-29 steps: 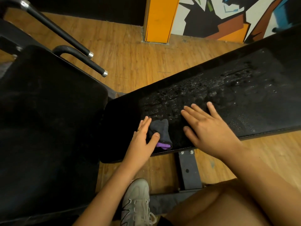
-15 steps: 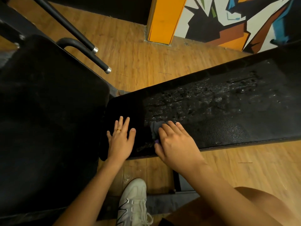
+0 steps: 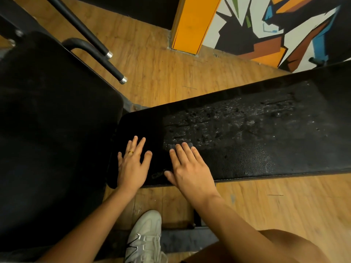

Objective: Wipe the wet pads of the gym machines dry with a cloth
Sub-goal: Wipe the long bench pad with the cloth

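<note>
Wooden plank floor [image 3: 171, 76]: one, tan, running under everything.

Black upholstered machine pads: two. The broad black pad [image 3: 47, 139] fills the left side and is matt, with no visible droplets. The long black bench pad [image 3: 266, 139] runs from centre to the right edge. Its middle and far part glisten with smeared water and beads, its near strip shows fine droplets on a pebbled surface, and its left end looks dark and dull.

Painted mural wall [image 3: 275, 25]: one, top right. Orange square pillar [image 3: 193, 23]: one, beside it.

Black metal bars with silver end caps [image 3: 98, 59]: two, above the broad pad.

Hands: two, both flat on the left end of the long pad. Left hand [image 3: 133, 168]: grip spread, fingers straight, holding nothing. Right hand [image 3: 190, 171]: fingers straight and close together, pressing down on the cloth.

Grey laced trainer [image 3: 146, 234]: one, on the floor below the hands.

Dark grey cloth [image 3: 171, 147]: one, mostly hidden under the right fingers, at the edge of the wet patch.

Gold ring [image 3: 130, 152]: one, on the left hand.
</note>
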`<state>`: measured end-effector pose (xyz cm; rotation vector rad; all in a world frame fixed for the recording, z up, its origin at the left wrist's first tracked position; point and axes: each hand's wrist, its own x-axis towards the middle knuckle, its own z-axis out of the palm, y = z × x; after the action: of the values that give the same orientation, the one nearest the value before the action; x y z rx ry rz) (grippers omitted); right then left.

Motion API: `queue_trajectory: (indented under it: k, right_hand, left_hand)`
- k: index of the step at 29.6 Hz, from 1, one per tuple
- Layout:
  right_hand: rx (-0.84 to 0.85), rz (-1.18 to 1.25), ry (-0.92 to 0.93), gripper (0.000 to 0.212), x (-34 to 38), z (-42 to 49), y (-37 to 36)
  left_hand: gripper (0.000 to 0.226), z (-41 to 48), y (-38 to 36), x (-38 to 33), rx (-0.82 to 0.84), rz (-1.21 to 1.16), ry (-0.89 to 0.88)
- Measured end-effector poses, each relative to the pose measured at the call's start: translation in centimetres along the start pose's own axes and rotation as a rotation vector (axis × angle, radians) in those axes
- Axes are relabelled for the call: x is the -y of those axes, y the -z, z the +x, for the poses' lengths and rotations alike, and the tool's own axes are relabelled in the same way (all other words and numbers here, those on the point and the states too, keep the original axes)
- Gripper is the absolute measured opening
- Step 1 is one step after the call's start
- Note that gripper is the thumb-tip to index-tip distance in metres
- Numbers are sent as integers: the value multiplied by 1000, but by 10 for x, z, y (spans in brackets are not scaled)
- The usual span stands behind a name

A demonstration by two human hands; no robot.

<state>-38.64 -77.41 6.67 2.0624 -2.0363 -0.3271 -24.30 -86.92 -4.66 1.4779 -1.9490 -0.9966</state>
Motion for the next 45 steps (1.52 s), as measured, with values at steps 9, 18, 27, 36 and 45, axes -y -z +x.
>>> queue_trajectory:
  k: [9, 18, 27, 36, 45]
  right_hand:
    - [-141, -41, -141, 49, -51, -35, 14]
    - [-147, -6, -44, 52, -55, -28, 10]
    - [-100, -27, -214, 50, -79, -42, 32]
    - [-99, -27, -116, 42, -98, -38, 32]
    - [-198, -16, -293, 42, -134, -66, 51]
  left_hand:
    - [53, 1, -2, 2, -3, 5, -4]
    - [54, 2, -1, 2, 6, 31, -11]
    - [53, 1, -1, -2, 15, 43, 6]
    - [51, 3, -2, -19, 11, -5, 99]
    - [55, 2, -6, -17, 28, 111, 65]
